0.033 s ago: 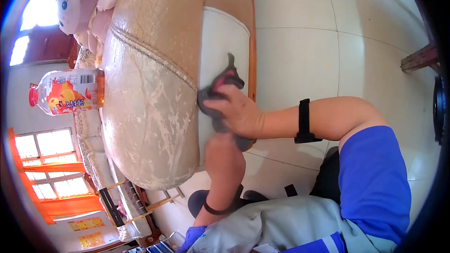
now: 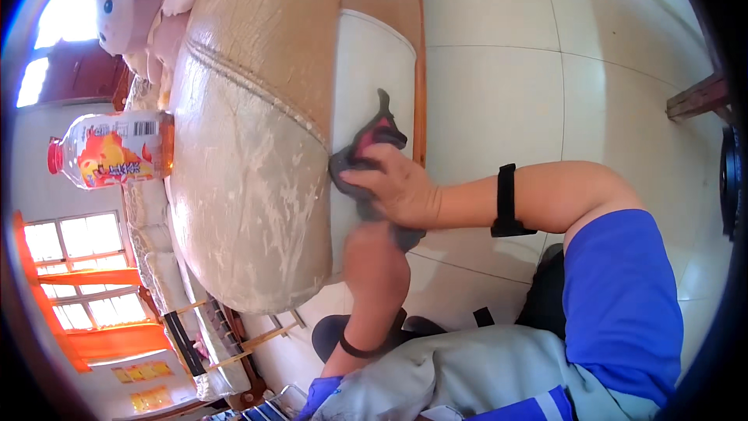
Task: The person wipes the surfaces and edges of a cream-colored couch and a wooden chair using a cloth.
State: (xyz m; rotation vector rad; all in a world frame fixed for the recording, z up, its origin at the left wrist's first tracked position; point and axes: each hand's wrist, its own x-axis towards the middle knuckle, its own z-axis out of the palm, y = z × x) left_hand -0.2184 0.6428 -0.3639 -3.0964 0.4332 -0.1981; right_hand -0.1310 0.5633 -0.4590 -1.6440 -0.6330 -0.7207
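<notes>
Against the pale panel point(image 2: 374, 54) on the side of a worn, cracked beige leather sofa armrest point(image 2: 249, 179) lies a dark grey, cloth-like item point(image 2: 354, 179) with a pink-red patch. My right hand point(image 2: 397, 187) is closed on it, fingers curled over its near part, while a thin dark end sticks out beyond. Just below, my left hand point(image 2: 375, 253) is smeared by motion. It meets the lower end of the dark item, and its fingers cannot be made out.
A clear bottle point(image 2: 117, 152) with a red cap and orange label rests its base on the armrest. Beside it sits a pink plush toy point(image 2: 140, 0). Tiled floor point(image 2: 499, 109) lies to the right, with wooden furniture legs point(image 2: 697, 97). Orange curtains point(image 2: 93, 277) hang at a window.
</notes>
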